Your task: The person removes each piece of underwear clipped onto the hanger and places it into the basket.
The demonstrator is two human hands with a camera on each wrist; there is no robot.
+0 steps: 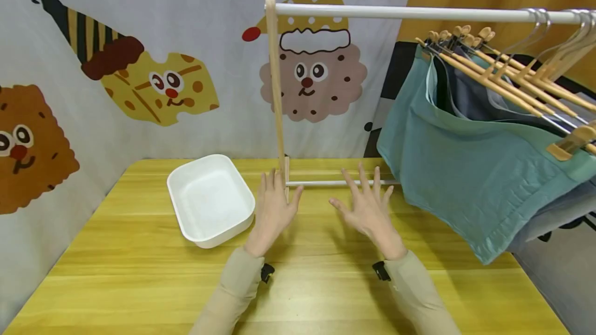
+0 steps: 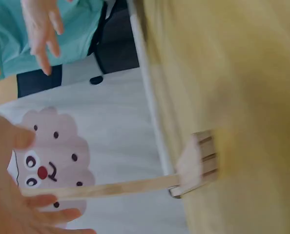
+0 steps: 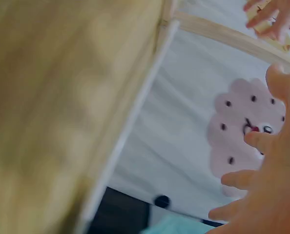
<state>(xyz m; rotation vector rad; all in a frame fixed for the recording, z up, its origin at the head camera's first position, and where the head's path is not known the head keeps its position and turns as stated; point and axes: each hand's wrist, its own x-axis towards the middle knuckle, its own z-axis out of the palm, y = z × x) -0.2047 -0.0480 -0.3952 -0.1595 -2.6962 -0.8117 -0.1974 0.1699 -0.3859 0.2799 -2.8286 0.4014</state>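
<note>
Both hands are held out over the table with fingers spread and nothing in them. The left hand (image 1: 273, 212) is between a white plastic basin (image 1: 211, 198) and the rack's wooden upright (image 1: 276, 87), partly covering the upright's foot in the head view. To its right, the right hand (image 1: 370, 215) is in front of the low white rod (image 1: 321, 183), its fingertips overlapping that rod in the head view. Teal shorts (image 1: 465, 154) hang from a clip hanger to the right of the right hand. The basin shows only its bare white inside.
A white top rail (image 1: 400, 12) carries several wooden hangers (image 1: 517, 76) with metal hooks; darker and grey garments hang behind the teal shorts. The wood-grain table (image 1: 307, 293) lies beneath. A curtain (image 1: 186, 133) with cartoon prints closes off the back.
</note>
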